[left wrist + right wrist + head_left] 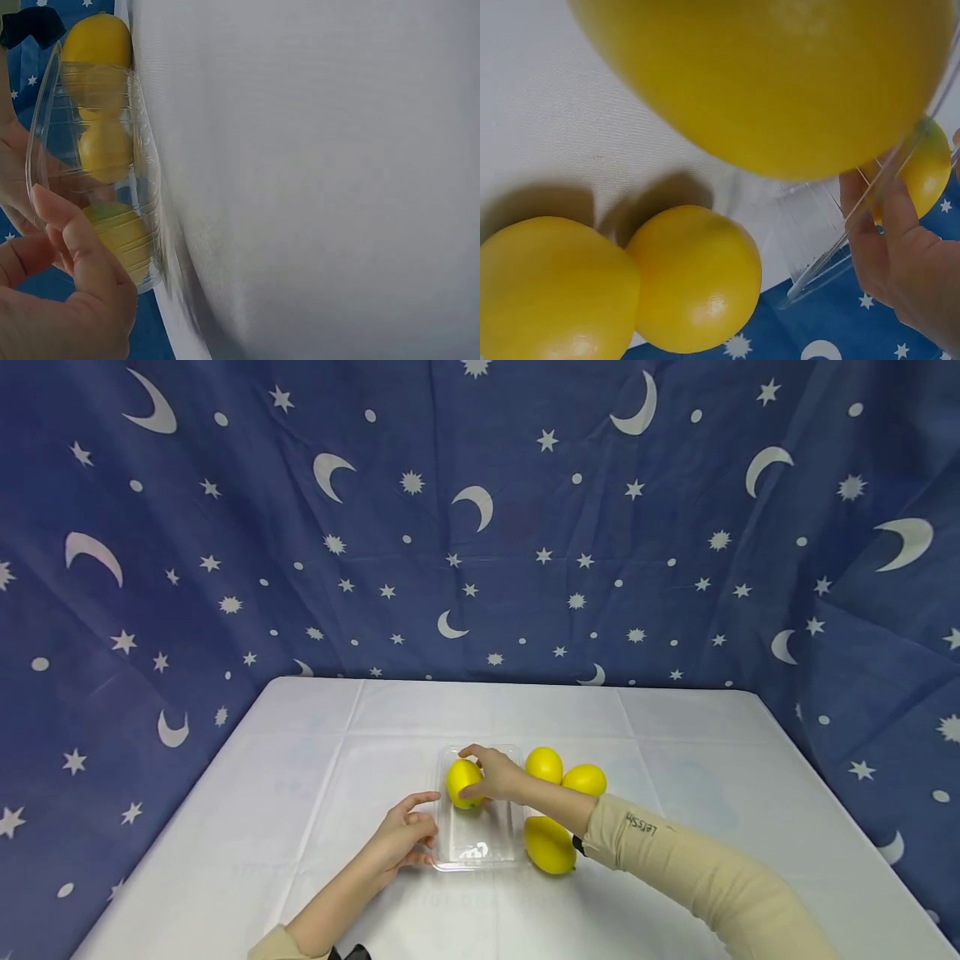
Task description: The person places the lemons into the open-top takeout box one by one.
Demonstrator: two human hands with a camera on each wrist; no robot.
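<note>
A clear plastic tray (480,852) lies on the white tablecloth. My right hand (480,772) reaches across it and grips a yellow lemon (461,785) at the tray's far end. The right wrist view shows that lemon (930,169) through the tray wall (832,225), next to my right hand's fingers (900,247). My left hand (423,831) holds the tray's near left edge. In the left wrist view my thumb (82,255) lies against the tray rim (45,135), with lemons visible through the plastic.
Three loose lemons lie just right of the tray: two at the far side (543,765) (585,779) and one (550,846) under my right forearm. A blue cloth with moons and stars (480,527) hangs behind and beside the table (675,735).
</note>
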